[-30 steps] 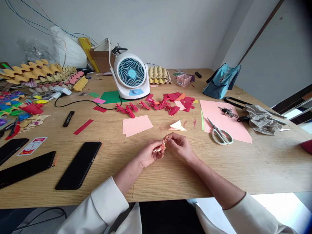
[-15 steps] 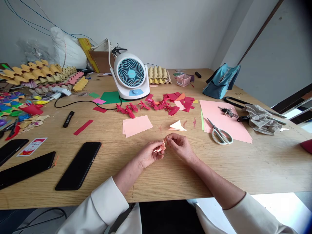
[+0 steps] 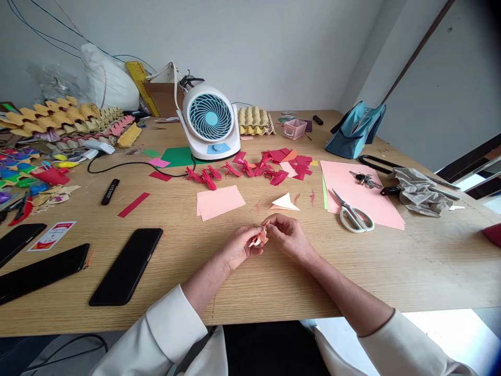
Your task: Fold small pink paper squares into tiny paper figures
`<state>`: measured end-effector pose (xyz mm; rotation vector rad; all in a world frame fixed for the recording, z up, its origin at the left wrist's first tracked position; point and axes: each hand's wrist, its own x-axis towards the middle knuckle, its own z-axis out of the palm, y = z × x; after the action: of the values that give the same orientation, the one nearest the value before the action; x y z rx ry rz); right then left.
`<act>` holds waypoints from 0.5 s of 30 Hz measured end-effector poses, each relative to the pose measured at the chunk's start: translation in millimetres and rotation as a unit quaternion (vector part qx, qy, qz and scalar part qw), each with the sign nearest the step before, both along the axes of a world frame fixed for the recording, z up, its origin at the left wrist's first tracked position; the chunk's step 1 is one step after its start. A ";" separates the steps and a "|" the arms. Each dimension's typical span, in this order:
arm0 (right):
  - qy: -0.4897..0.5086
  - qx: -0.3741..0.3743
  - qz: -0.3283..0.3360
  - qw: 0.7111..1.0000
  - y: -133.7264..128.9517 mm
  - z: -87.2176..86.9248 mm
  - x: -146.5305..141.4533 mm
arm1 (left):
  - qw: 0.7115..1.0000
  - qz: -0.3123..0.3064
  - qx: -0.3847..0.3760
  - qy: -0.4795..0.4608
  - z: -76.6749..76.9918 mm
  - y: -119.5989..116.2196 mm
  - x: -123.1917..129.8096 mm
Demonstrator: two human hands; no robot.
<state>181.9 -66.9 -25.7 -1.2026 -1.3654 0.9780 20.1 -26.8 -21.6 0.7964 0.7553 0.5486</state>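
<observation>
Between my hands, just above the table's near half, is a small folded piece of pink paper (image 3: 258,239). My left hand (image 3: 243,245) is closed on it, thumb on top and fingers below. The fingertips of my right hand (image 3: 288,235) pinch at its upper right end; the pinched part is mostly hidden. Just beyond my hands lies a pale folded paper triangle (image 3: 285,202). Two flat pink paper rectangles (image 3: 221,202) overlap to its left. Farther back runs a row of crumpled-looking red folded paper pieces (image 3: 213,172).
White-handled scissors (image 3: 354,216) rest on large pink sheets (image 3: 348,188) at right, near keys (image 3: 367,180). A black phone (image 3: 126,266) lies left of my arms, with a marker (image 3: 110,191) beyond. A white fan (image 3: 210,122) and a blue bag (image 3: 357,130) stand at the back.
The folded pink paper has turned slightly and shifted a little right in my left fingers. My right fingertips stay at its end; the things on the table have not moved.
</observation>
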 end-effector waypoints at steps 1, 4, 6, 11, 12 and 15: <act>0.002 0.000 0.001 1.000 0.1 -0.3 0.0 | 1.000 0.001 0.010 0.001 0.9 -0.6 0.0; 0.012 -0.003 0.002 1.000 0.4 0.2 -0.2 | 0.998 0.007 0.062 0.013 3.8 -3.1 0.4; 0.024 -0.006 0.000 1.000 0.9 1.3 -0.7 | 0.994 0.015 0.110 0.024 5.0 -5.0 1.4; 0.075 -0.024 0.037 0.996 3.0 1.8 -1.2 | 0.975 0.026 0.213 0.048 5.7 -7.6 5.6; 0.084 -0.026 0.049 0.995 3.4 1.2 -1.0 | 0.972 0.027 0.228 0.051 6.1 -7.8 6.1; 0.093 -0.020 0.061 0.994 4.3 -1.3 0.4 | 0.968 0.029 0.243 0.051 8.1 -8.1 6.1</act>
<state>182.2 -62.6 -27.0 -1.0383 -1.2883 1.1785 26.1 -34.9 -13.5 1.2675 0.7484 0.7649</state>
